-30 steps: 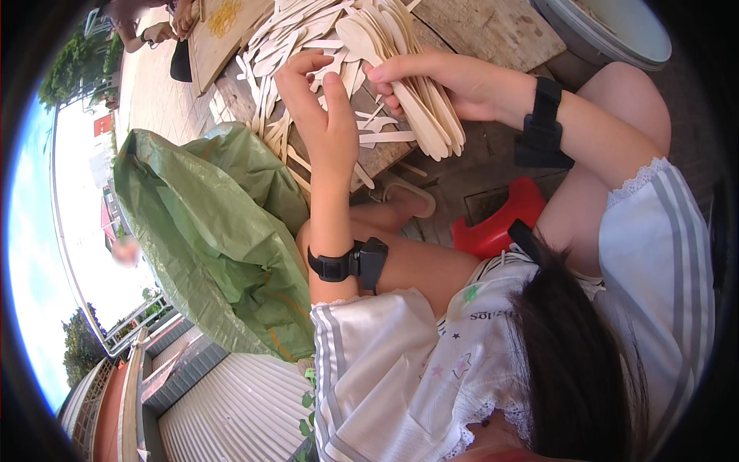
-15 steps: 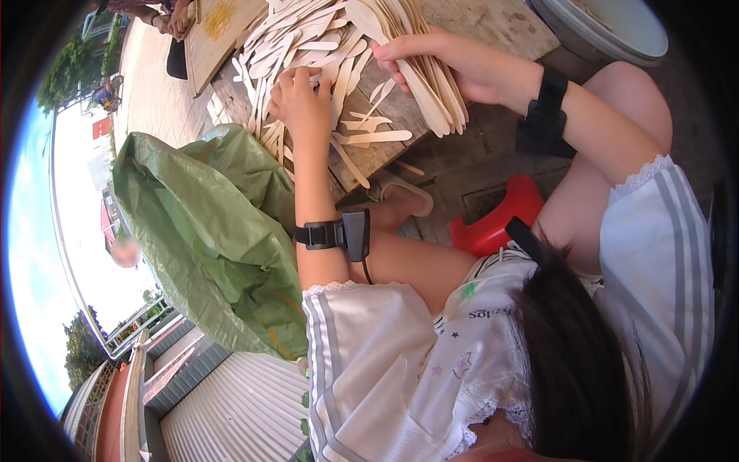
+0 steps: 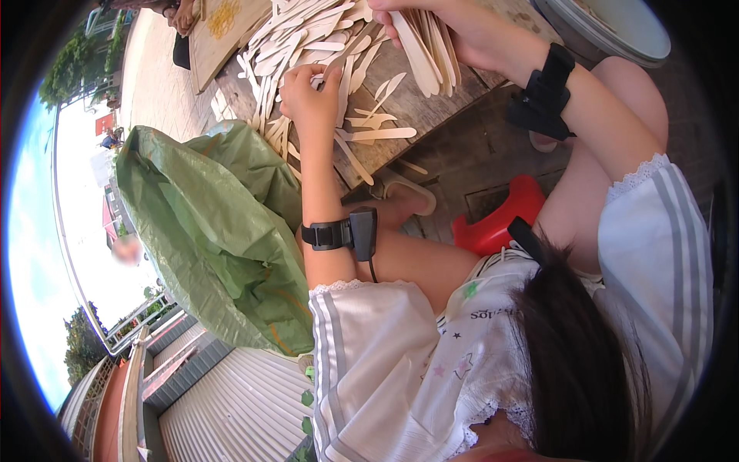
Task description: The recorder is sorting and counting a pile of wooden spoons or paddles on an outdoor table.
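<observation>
My right hand (image 3: 469,35) grips a thick bundle of flat, pale wooden cutlery (image 3: 427,58) at the top of the view; its rounded lower ends fan out, and its upper end is cut off by the frame. Over the near left side of a loose heap of wooden cutlery (image 3: 308,35), my left hand (image 3: 310,94) is closed, fingers curled. A single piece of wooden cutlery (image 3: 354,48) slants up and right from its thumb and forefinger. Several loose pieces, one a knife shape (image 3: 391,86), lie on the wooden table (image 3: 454,112) between my hands.
A green tarp-like sack (image 3: 223,239) bulges beside my left forearm. Below the table is a red plastic stool (image 3: 500,219). Pale buckets (image 3: 616,27) stand at the far right. Another person's hand (image 3: 185,15) rests by a board with yellow bits (image 3: 223,19).
My right hand has lifted the bundle upward, partly out of view. My left hand's fingers, spread over the heap before, have drawn together and shifted slightly right.
</observation>
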{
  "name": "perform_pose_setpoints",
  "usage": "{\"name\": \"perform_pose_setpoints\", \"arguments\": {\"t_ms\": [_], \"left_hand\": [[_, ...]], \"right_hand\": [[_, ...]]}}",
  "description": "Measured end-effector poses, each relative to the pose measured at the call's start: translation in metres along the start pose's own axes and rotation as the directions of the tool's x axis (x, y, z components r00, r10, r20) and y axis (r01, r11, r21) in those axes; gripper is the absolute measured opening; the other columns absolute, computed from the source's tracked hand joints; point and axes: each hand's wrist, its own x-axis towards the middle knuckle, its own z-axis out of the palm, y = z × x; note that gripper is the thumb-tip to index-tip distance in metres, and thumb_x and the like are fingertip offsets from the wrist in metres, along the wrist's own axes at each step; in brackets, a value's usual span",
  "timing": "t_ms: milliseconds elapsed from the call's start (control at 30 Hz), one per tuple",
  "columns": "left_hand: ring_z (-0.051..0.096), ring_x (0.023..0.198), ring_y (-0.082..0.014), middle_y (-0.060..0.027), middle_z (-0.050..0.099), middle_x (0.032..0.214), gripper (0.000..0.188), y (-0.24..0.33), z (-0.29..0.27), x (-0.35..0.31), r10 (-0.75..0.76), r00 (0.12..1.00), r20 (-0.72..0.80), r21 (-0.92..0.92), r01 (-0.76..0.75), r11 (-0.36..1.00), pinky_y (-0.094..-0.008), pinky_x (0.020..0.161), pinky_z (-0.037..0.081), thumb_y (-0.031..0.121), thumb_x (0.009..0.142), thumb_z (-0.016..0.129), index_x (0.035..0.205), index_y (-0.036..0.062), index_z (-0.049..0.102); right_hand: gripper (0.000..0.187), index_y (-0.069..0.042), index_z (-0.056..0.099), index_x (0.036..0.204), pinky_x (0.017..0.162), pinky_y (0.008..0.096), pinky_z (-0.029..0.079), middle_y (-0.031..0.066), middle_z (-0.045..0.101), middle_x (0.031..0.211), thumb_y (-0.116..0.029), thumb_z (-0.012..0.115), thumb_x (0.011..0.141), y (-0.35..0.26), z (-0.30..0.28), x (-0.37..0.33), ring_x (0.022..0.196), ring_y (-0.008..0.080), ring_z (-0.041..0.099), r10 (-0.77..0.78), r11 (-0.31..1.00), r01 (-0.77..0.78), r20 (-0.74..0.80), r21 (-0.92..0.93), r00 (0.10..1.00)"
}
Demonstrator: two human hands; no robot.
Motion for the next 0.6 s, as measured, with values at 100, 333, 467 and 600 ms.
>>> {"name": "perform_pose_setpoints", "arguments": {"t_ms": [100, 333, 467, 600], "left_hand": [[0.056, 0.085, -0.0166, -0.0074, 0.061, 0.093, 0.017, 0.001, -0.018, 0.005, -0.101, 0.985, 0.144, -0.632, 0.169, 0.757, -0.0287, 0.077, 0.046, 0.015, 0.080, 0.072, 0.091, 0.0030, 0.067], [0.055, 0.098, -0.0163, -0.0069, 0.061, 0.107, 0.012, 0.000, -0.053, -0.007, 0.091, 0.962, 0.259, -0.877, 0.195, 0.439, -0.0299, 0.085, 0.045, 0.004, 0.079, 0.071, 0.090, 0.0026, 0.068], [0.053, 0.100, -0.0174, -0.0067, 0.059, 0.105, 0.015, 0.011, -0.042, -0.004, 0.207, 0.975, 0.080, -0.869, -0.033, 0.493, -0.0294, 0.090, 0.040, 0.002, 0.072, 0.075, 0.085, 0.0024, 0.068], [0.053, 0.098, -0.0178, -0.0070, 0.058, 0.103, 0.018, 0.014, -0.034, -0.003, 0.183, 0.983, -0.035, -0.768, -0.144, 0.625, -0.0287, 0.086, 0.042, 0.007, 0.074, 0.075, 0.089, 0.0026, 0.066]], "right_hand": [[0.034, 0.004, 0.058, 0.110, 0.085, 0.0278, 0.047, 0.0071, 0.065, 0.097, -0.016, 0.065, 0.084, -0.017, 0.016, -0.004, 0.092, 0.0136, 0.059, -0.293, 0.900, 0.283, 0.020, -0.333, 0.956], [0.049, 0.004, 0.052, 0.124, 0.093, 0.0284, 0.043, 0.0086, 0.063, 0.112, -0.013, 0.071, 0.081, -0.016, 0.002, 0.011, 0.102, 0.0138, 0.055, -0.027, 0.431, 0.247, 0.262, -0.868, 0.965], [0.049, 0.001, 0.060, 0.110, 0.077, 0.0260, 0.046, 0.0032, 0.065, 0.094, -0.034, 0.075, 0.079, 0.015, 0.001, 0.003, 0.086, 0.0102, 0.058, 0.141, 0.515, 0.206, 0.319, -0.832, 0.937], [0.046, 0.000, 0.060, 0.108, 0.075, 0.0258, 0.046, 0.0020, 0.064, 0.092, -0.032, 0.075, 0.079, 0.023, 0.000, 0.009, 0.082, 0.0098, 0.057, 0.103, 0.528, 0.145, 0.232, -0.837, 0.967]]}}
